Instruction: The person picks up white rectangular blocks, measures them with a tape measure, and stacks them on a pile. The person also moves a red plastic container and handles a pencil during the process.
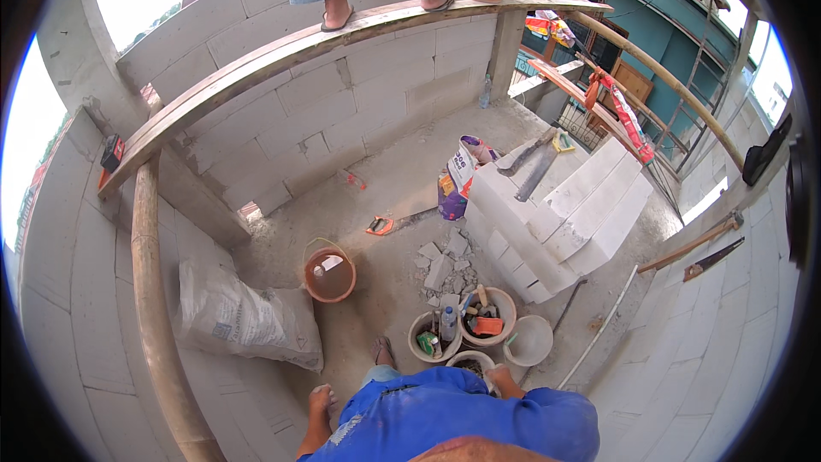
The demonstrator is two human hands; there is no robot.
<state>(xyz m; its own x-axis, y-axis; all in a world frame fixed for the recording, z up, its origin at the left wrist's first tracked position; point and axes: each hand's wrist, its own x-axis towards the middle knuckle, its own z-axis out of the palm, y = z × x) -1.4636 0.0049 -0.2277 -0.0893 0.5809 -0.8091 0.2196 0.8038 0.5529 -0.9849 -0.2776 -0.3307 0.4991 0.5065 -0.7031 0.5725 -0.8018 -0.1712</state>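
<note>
My left hand (321, 397) rests on top of the grey block wall (256, 415) at the bottom of the picture. It is white with dust and its fingers look bent, but I cannot tell how far it is open or if it holds anything. My right hand (506, 376) is just beside a small bucket (473, 364) on the floor below. My blue sleeve hides most of it, so I cannot tell if it is open or closed. The bucket stands upright with its mouth up. It is round, so it has no long side. The wall under my left hand runs from the bottom edge up and to the left. Close by are a tub with a bottle (432, 338), a tub of tools (487, 316) and an empty white tub (528, 340). Farther out are an orange bucket (330, 274), a grey sack (244, 316), broken bits of block (443, 263) and a pile of white blocks (556, 214). I think much is done, since the walls are many rows high, but the pile looks unused. Another person's feet (338, 17) stand on a plank (282, 51) up high.
</note>
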